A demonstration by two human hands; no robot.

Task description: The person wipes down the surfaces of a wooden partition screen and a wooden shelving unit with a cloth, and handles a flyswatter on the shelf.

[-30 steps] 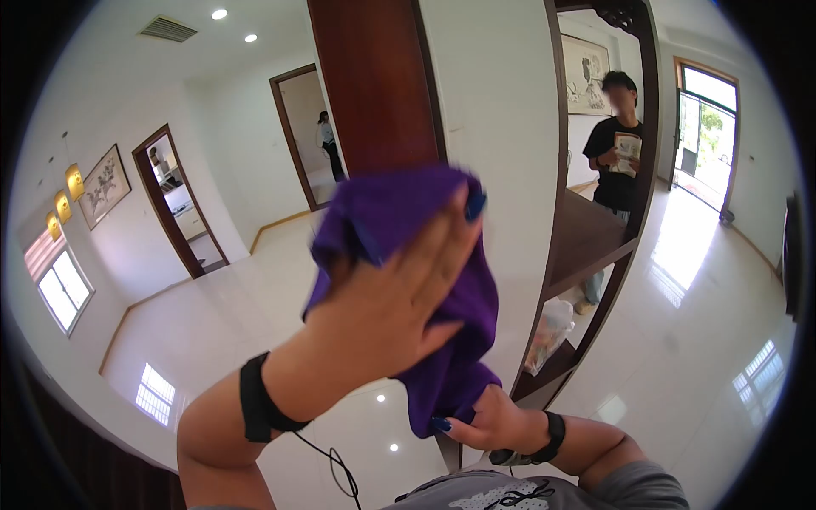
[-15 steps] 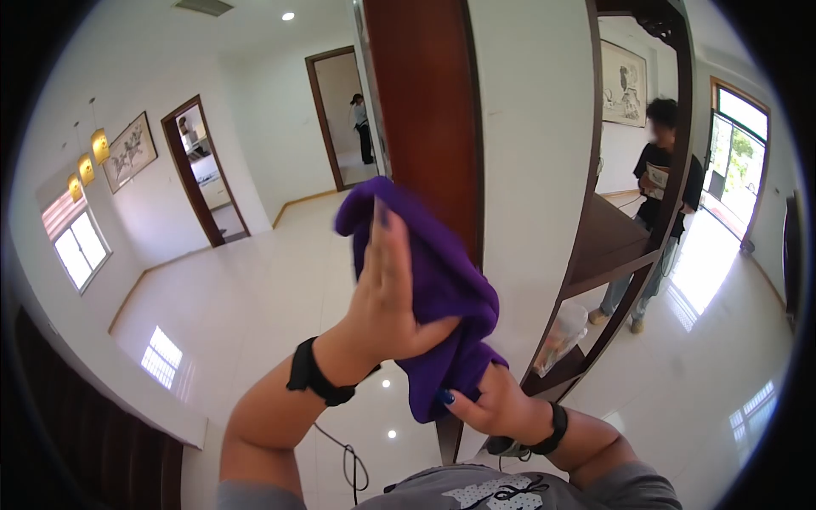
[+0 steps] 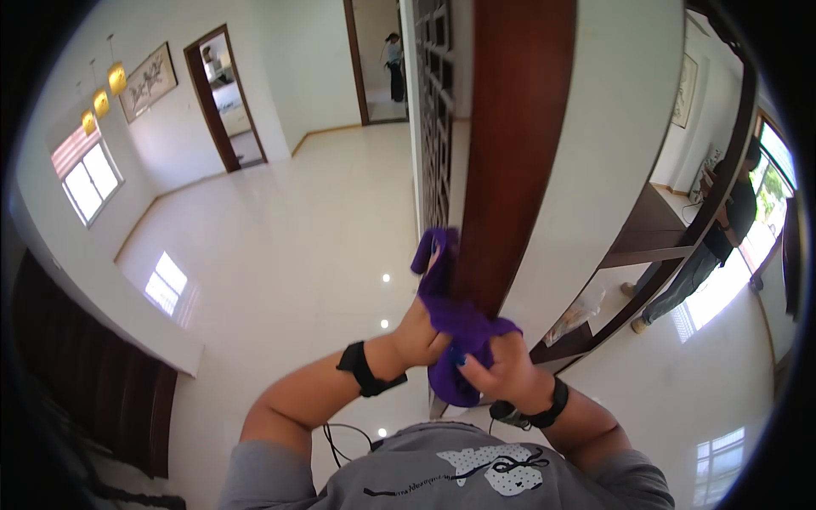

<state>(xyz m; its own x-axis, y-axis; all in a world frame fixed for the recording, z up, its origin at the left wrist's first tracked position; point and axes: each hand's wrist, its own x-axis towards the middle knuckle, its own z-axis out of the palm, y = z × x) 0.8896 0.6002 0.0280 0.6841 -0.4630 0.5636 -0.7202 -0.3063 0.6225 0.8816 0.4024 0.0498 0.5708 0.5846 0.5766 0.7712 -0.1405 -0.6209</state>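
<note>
One purple cloth (image 3: 459,319) is bunched between my two hands at the left edge of one tall red-brown panel (image 3: 520,144). My left hand (image 3: 416,333) reaches upward with the cloth over most of its fingers, so I cannot tell whether they are curled or flat; one end of the cloth wraps near their tips. My right hand (image 3: 507,365) pinches the lower bunch, its one visible thumb, blue-nailed, lying across the fabric. I wear two black bands (image 3: 364,370), one at each wrist, and one grey shirt (image 3: 399,478). A thin black cable (image 3: 334,440) loops beside my left side.

Left of the panel stands one dark lattice (image 3: 435,119); to its right, past a white wall (image 3: 616,127), is one brown shelf unit (image 3: 650,242) with one clear plastic bag (image 3: 580,313) low down. Two other people are in view: one person in black (image 3: 733,217) behind the shelf unit, one small distant person (image 3: 393,68) in a doorway. Far left, I count three yellow lamps (image 3: 101,103), one framed picture (image 3: 150,82) and one window (image 3: 88,180).
</note>
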